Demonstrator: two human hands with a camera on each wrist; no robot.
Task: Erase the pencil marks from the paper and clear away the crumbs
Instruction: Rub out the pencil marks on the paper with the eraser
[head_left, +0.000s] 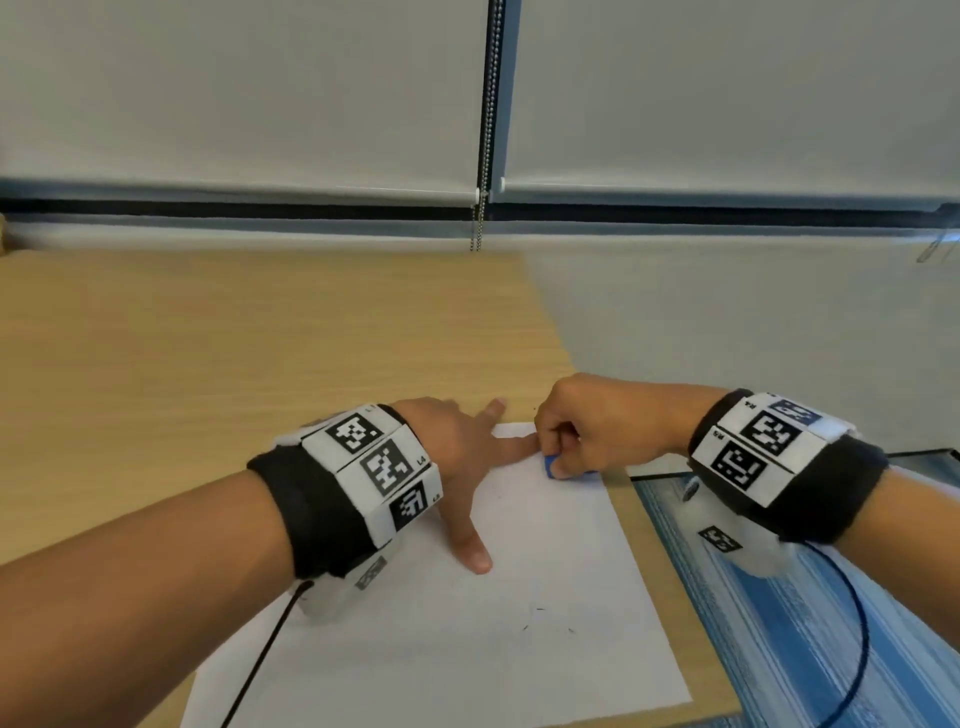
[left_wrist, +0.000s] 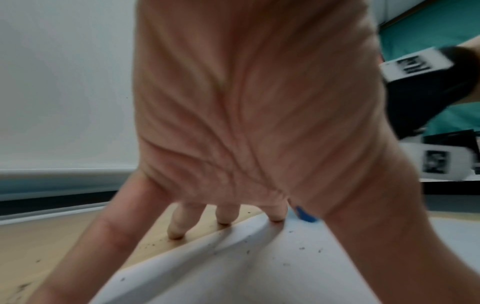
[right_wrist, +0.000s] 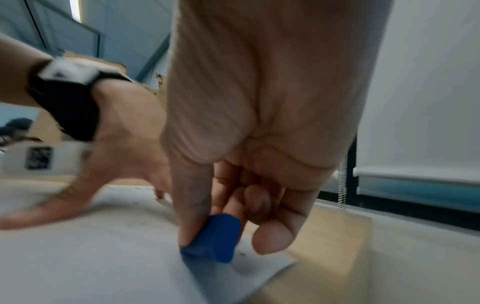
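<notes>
Paper (head_left: 519, 597) lies lower centre on our wooden desk (head_left: 208, 338). Our left hand (head_left: 457, 457) presses it flat with splayed fingers, while our right hand (head_left: 592, 431) pinches a blue eraser (head_left: 550, 464) against its far corner. Dark crumbs (left_wrist: 246, 252) remain scattered; clearing seems not yet begun.

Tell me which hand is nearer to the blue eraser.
Right. The right hand pinches the blue eraser against the paper; the left hand presses the paper beside it.
</notes>
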